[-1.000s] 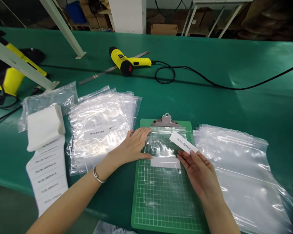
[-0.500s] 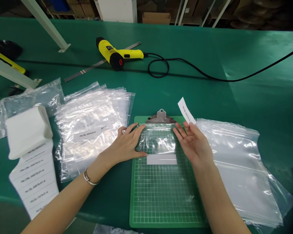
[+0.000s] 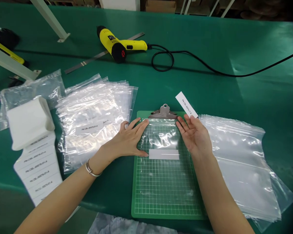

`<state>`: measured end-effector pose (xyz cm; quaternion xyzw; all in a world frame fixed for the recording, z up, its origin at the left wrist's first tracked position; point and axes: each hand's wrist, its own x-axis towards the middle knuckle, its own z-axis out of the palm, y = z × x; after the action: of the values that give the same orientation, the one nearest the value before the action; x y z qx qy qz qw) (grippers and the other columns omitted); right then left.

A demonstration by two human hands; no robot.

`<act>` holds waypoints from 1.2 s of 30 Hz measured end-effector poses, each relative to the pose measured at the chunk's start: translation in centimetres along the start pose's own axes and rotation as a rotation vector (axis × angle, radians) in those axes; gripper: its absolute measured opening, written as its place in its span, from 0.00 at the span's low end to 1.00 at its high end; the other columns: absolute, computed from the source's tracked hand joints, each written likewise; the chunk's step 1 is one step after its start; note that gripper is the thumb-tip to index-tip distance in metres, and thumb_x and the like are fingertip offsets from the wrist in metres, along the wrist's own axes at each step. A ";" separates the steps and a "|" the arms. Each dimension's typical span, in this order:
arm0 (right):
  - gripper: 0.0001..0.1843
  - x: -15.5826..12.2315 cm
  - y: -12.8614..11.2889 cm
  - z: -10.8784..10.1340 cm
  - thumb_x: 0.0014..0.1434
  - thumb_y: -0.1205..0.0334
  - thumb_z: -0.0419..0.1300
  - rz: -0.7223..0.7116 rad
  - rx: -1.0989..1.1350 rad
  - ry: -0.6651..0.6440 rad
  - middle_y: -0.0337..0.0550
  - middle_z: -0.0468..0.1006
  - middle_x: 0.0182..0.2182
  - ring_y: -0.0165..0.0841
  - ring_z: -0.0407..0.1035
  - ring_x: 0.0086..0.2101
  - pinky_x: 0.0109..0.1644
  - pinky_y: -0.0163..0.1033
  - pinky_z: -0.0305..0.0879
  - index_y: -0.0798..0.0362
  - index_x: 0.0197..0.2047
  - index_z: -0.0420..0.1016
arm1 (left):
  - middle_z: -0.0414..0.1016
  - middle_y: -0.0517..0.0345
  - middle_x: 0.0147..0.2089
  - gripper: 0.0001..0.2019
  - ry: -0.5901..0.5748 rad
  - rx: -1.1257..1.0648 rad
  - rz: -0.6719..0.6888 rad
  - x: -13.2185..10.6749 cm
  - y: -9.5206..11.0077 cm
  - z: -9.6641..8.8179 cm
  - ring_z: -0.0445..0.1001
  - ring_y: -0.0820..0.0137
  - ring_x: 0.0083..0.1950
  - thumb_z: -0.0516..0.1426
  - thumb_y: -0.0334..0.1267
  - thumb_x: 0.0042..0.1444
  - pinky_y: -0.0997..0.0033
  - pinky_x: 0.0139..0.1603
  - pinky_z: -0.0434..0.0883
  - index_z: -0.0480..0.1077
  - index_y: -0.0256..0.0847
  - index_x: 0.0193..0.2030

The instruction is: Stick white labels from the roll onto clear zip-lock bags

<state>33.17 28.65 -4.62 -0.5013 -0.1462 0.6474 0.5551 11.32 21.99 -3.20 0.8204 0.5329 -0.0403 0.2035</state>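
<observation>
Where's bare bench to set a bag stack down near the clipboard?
Free: the green bench cover between the heat gun's cord and the right bag stack, behind the clipboard. Crowded: the left, where the left bag stack meets the label strip.

Left hand lies palm down, fingers splayed, while the right hand stands open nearby, palm up, fingers spread.

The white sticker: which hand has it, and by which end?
The right hand has the lower end of the white sticker at its fingers; the hand lies open, so it seems stuck, not pinched.
</observation>
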 end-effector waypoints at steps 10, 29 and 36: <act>0.02 -0.1 0.1 0.0 0.53 0.63 0.63 -0.011 -0.019 -0.024 0.36 0.80 0.29 0.35 0.75 0.41 0.53 0.43 0.69 0.51 0.33 0.74 | 0.33 0.50 0.71 0.49 -0.030 0.066 0.017 -0.1 -0.3 0.3 0.35 0.49 0.68 0.54 0.63 0.50 0.45 0.62 0.38 0.35 0.39 0.68; 0.03 0.1 0.1 -0.1 0.54 0.65 0.61 -0.002 -0.029 -0.023 0.37 0.80 0.29 0.36 0.74 0.42 0.50 0.43 0.71 0.51 0.34 0.75 | 0.32 0.47 0.70 0.48 -0.061 0.104 0.018 -0.3 -0.4 0.3 0.34 0.50 0.69 0.52 0.63 0.51 0.44 0.62 0.39 0.35 0.37 0.68; 0.02 0.0 -0.4 -0.1 0.54 0.65 0.60 0.011 -0.026 0.019 0.36 0.78 0.29 0.34 0.74 0.40 0.49 0.42 0.71 0.49 0.32 0.74 | 0.32 0.46 0.70 0.48 -0.045 0.141 0.043 -0.1 -0.5 0.8 0.34 0.46 0.68 0.51 0.64 0.51 0.45 0.61 0.38 0.35 0.35 0.68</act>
<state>33.49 28.77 -4.35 -0.5154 -0.1466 0.6436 0.5465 10.94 21.82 -4.03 0.8429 0.5061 -0.0915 0.1578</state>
